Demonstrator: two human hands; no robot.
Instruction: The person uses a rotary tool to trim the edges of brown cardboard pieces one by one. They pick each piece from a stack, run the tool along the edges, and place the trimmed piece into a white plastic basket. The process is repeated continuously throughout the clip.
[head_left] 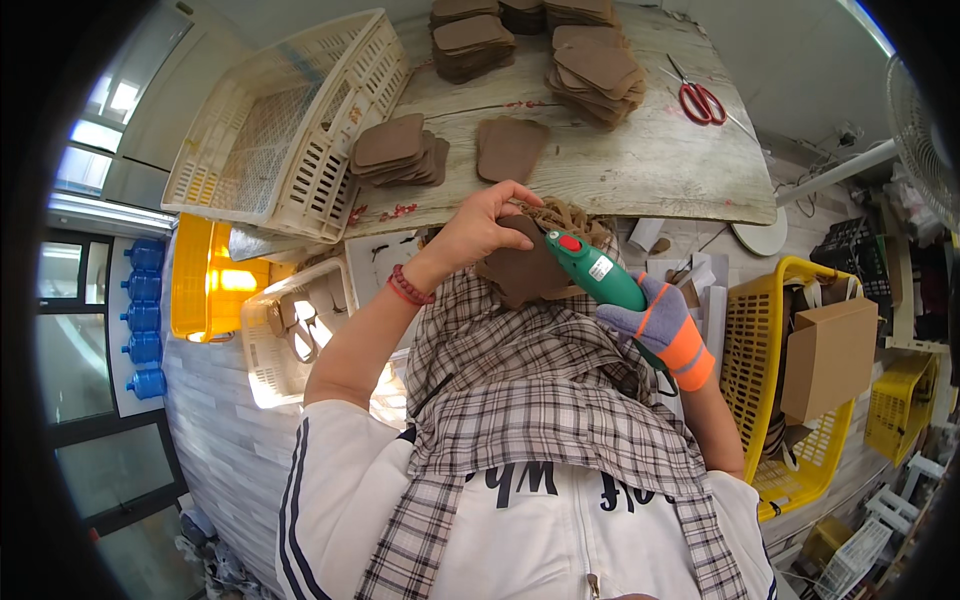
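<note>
My bare left hand (pixel 487 230), with a red beaded bracelet on its wrist, pinches the upper edge of a brown flat piece (pixel 527 265) above my lap. My right hand (pixel 662 325), in a grey and orange glove, is wrapped round a green handheld power tool (pixel 605 275) with a red button. The tool's head end is close beside the brown piece; I cannot tell whether they touch. Brown scraps (pixel 565 215) are bunched behind the piece at the table's edge. A single brown piece (pixel 511 148) and a short stack of brown pieces (pixel 392 150) lie just beyond my left hand.
Taller brown stacks (pixel 596 75) and red-handled scissors (pixel 701 103) are on the worn wooden table (pixel 690 165). White crates (pixel 285 130) stand at the left, with a yellow crate (pixel 195 290) below. At right are a yellow basket (pixel 750 350) holding a cardboard box (pixel 828 358), and a fan (pixel 915 140).
</note>
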